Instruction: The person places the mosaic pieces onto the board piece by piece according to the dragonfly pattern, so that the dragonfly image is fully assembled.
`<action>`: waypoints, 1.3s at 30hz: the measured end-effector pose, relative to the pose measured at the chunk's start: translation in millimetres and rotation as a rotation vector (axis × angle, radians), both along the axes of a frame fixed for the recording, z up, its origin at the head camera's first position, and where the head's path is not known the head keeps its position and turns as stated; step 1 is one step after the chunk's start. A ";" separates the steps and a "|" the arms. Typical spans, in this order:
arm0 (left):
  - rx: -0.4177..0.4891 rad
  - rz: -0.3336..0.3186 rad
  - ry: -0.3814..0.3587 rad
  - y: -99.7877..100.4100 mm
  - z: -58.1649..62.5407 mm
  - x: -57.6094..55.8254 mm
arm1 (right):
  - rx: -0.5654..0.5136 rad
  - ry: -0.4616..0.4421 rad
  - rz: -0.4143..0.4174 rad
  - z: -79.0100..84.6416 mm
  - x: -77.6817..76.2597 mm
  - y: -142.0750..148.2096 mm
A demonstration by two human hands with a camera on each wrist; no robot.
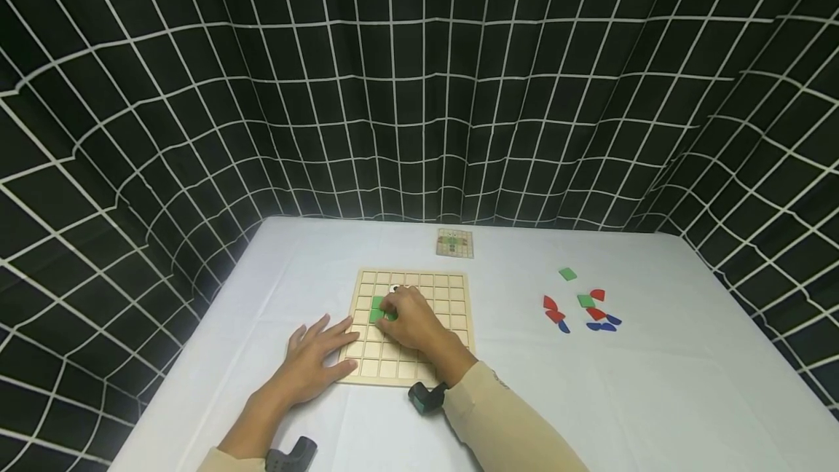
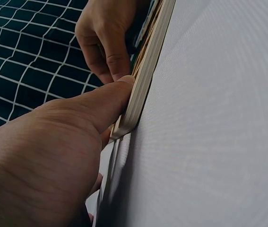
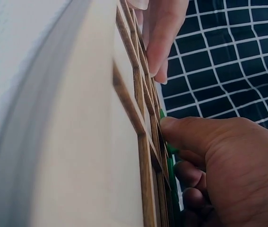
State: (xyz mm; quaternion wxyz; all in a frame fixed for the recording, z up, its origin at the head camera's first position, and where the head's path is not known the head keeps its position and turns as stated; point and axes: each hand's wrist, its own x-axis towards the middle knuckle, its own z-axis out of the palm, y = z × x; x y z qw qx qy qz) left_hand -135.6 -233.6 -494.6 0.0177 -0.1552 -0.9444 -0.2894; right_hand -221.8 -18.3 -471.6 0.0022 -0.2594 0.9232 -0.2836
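A wooden grid board (image 1: pixel 452 304) lies on the white table. My right hand (image 1: pixel 414 320) reaches over it from the right, its thumb and fingertips pinching a green piece (image 1: pixel 392 316) low against the grid. Beside those fingertips, green squares (image 1: pixel 376 303) sit in the cells, and a white piece with a black dot (image 1: pixel 393 288) shows just beyond, partly covered by the fingers. With fingers spread, my left hand (image 1: pixel 316 364) rests at the board's left edge. In the left wrist view its thumb (image 2: pixel 110 97) touches the board's side (image 2: pixel 145 80).
Behind the board lies a small patterned card (image 1: pixel 455 243). Off to the right are loose green squares (image 1: pixel 567 274), several red pieces (image 1: pixel 597 295) and several blue pieces (image 1: pixel 608 327). A black curtain with white grid lines (image 1: pixel 419 93) surrounds the table.
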 end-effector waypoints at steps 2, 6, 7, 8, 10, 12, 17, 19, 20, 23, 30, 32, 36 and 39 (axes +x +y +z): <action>0.001 0.001 0.000 -0.1 0.4 -0.1 | -0.002 -0.006 0.003 0.7 -0.1 0.0; 0.001 0.003 -0.003 -0.3 0.2 0.0 | -0.013 -0.016 0.005 2.0 0.8 0.2; 0.000 0.003 -0.005 -0.3 0.2 0.0 | -0.019 -0.019 0.007 2.5 0.9 0.3; 0.001 0.003 -0.007 -0.2 0.2 0.1 | -0.026 -0.020 0.009 3.3 1.1 0.5; 0.002 0.002 -0.010 -0.1 0.2 0.2 | -0.046 -0.025 0.008 6.1 1.6 1.1; 0.005 0.001 -0.012 0.3 0.5 0.5 | -0.074 -0.026 0.011 10.9 1.8 2.3; -0.001 0.003 -0.004 0.9 1.5 0.0 | -0.165 0.013 0.032 32.6 3.4 9.3; -0.003 0.005 -0.001 0.9 1.6 -0.1 | -0.197 0.050 0.038 42.5 4.6 13.5; -0.002 0.004 0.001 0.9 1.6 -0.2 | -0.210 0.076 0.039 48.0 5.6 15.9; 0.002 0.000 0.008 0.8 1.1 0.1 | -0.252 0.149 0.031 62.9 8.2 23.7; 0.011 0.002 0.018 -0.1 -0.8 0.3 | -0.353 0.216 0.044 92.0 14.3 47.9; 0.015 0.001 0.025 -0.4 -1.3 0.2 | -0.362 0.241 0.052 98.8 16.3 54.8; 0.022 -0.004 0.031 -0.7 -1.4 0.1 | -0.367 0.278 0.059 111.3 21.5 69.0; 0.024 -0.005 0.033 -0.6 -1.2 0.1 | -0.367 0.299 0.047 119.0 25.7 80.4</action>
